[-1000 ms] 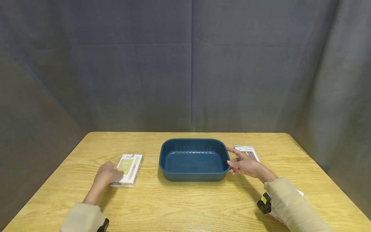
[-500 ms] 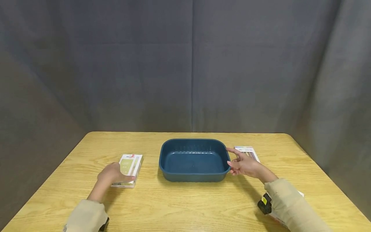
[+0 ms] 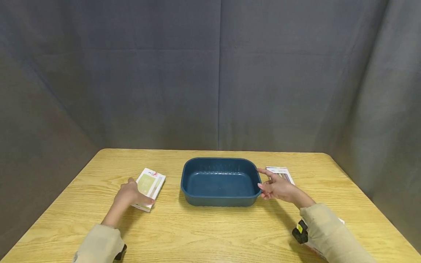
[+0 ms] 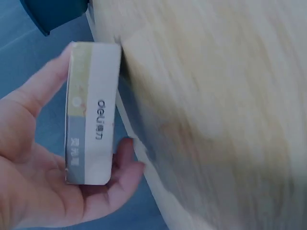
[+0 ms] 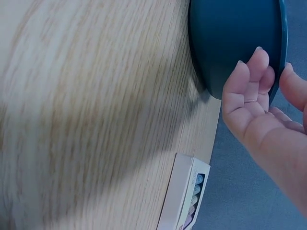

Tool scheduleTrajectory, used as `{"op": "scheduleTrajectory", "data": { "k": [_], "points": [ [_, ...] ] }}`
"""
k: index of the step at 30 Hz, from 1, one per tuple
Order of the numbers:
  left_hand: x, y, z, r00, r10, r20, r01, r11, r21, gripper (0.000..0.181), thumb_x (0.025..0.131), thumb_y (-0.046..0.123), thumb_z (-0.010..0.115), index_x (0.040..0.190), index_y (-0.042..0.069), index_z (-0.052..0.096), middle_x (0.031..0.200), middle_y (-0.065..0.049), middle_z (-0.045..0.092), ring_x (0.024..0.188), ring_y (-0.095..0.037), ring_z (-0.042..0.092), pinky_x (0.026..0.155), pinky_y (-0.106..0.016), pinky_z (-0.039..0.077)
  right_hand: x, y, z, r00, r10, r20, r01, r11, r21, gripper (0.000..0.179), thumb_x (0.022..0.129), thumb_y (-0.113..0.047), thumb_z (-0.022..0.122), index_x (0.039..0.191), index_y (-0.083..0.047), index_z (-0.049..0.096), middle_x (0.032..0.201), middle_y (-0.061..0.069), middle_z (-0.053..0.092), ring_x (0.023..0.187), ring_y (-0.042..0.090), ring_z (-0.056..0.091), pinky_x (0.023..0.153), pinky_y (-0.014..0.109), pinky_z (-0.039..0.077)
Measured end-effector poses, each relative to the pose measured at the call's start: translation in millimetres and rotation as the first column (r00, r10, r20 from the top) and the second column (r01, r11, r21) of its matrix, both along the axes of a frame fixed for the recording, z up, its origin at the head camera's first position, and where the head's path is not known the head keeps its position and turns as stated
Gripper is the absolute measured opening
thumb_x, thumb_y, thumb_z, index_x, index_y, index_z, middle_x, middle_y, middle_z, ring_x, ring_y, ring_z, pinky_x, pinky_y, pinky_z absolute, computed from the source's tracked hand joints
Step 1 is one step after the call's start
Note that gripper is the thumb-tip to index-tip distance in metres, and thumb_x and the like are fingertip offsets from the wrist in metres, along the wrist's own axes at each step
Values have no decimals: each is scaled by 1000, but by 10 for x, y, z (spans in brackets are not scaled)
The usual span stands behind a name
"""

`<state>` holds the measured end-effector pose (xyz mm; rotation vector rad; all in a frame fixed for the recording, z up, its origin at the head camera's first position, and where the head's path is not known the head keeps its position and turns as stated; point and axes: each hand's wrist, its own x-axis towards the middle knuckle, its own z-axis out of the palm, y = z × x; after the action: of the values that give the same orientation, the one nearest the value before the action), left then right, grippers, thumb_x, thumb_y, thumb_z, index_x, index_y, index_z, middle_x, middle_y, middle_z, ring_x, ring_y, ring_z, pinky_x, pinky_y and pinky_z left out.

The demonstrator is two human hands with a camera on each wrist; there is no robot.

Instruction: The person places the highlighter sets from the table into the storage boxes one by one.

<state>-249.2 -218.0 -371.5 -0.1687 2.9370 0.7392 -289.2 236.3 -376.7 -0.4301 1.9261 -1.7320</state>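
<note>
In the head view, a flat white-and-green box [image 3: 152, 187] printed "deli" lies at the left of the table. My left hand [image 3: 129, 195] grips it across its width, thumb over the right edge; the left wrist view shows the box [image 4: 93, 115] end-on between thumb and curled fingers. A dark blue rectangular plastic bin [image 3: 221, 201] stands mid-table with nothing inside. At its right end, my right hand [image 3: 277, 188] holds the rim. Seen from the right wrist, the fingers of that hand [image 5: 268, 120] bend against the outer wall, with the thumb at the rim.
Behind the right hand lies a white windowed box [image 3: 277, 169] of coloured sticks, partly covered. Another white package [image 3: 342, 221] shows from under the right sleeve, mostly hidden. Grey curtains [image 3: 217, 73] hang around the wooden table [image 3: 197, 237].
The left thumb has come out over the box's right edge, and the box has turned clockwise and shifted slightly right. The right hand and the bin stay where they were.
</note>
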Motion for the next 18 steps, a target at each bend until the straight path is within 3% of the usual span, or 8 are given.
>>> {"op": "scheduleTrajectory", "data": {
  "k": [2,8,10,14,18],
  "points": [
    [-9,-23,-6,1000,-14,-16,14,999,44,106,61,31,81,124,-25,17,106,-46,35,87,-48,48,71,-53,44,2,3,-5,1000,2,-3,-2,1000,3,68,93,0,44,141,0,-3,73,11,53,64,16,58,65,33,49],
    [11,-153,38,997,-76,-14,77,977,200,83,77,13,68,131,-19,15,120,-45,30,70,-29,52,56,-36,48,-1,14,-10,1000,1,-11,0,1000,24,68,93,-2,45,142,-1,-2,74,12,52,64,17,58,66,34,49],
    [20,-201,64,996,-95,-4,92,961,260,73,81,9,62,132,-18,18,121,-43,32,68,-25,52,57,-36,48,-3,14,-10,1000,-5,-11,5,1000,27,67,93,-1,45,142,-1,-1,74,13,52,64,17,58,66,33,49],
    [22,-283,108,992,-126,16,112,924,366,56,88,4,51,132,-17,23,94,-28,55,56,-15,49,57,-35,48,-9,8,-9,1000,-15,-15,15,1000,26,67,93,-1,45,142,-1,0,73,13,52,64,17,58,64,32,49],
    [30,-344,152,987,-152,43,121,903,412,49,90,2,44,132,-16,24,72,-8,58,54,-13,50,53,-32,47,-19,-10,-11,1000,-11,-16,12,1000,17,67,93,-1,44,142,0,-1,73,12,52,63,16,58,64,31,49]
  ]
}}
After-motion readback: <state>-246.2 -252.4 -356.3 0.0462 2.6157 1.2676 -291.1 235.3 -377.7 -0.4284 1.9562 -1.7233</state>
